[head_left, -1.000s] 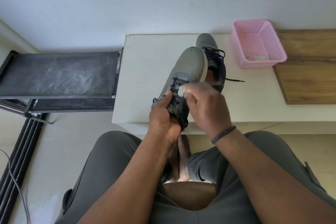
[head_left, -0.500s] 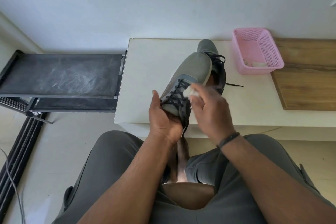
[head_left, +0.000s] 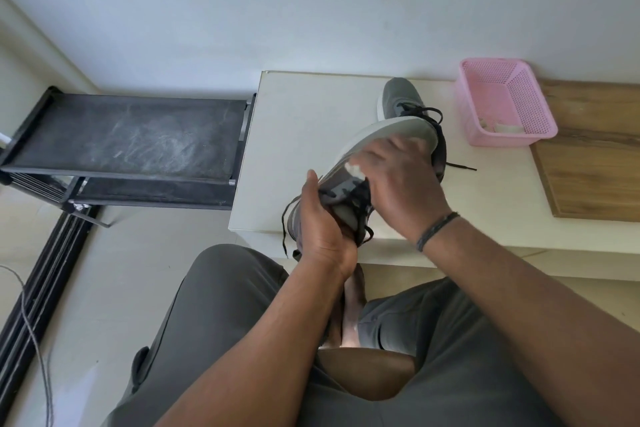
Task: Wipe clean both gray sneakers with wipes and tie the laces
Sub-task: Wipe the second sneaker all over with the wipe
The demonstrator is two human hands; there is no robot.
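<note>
My left hand grips the heel end of a gray sneaker, which I hold in the air over the table's front edge, tilted so its pale sole faces up and left. My right hand lies over the sneaker's side and pinches a white wipe against it. Black laces hang loose near my left hand. The second gray sneaker stands on the white table behind the held one, its laces untied and one end trailing right.
A pink mesh basket with crumpled wipes inside sits at the table's back right, beside a wooden board. A black metal rack stands to the left of the table. A cable lies on the floor at left.
The held sneaker has rolled so its sole now faces up. My right hand with the wipe has slid forward along the shoe's side toward the toe.
</note>
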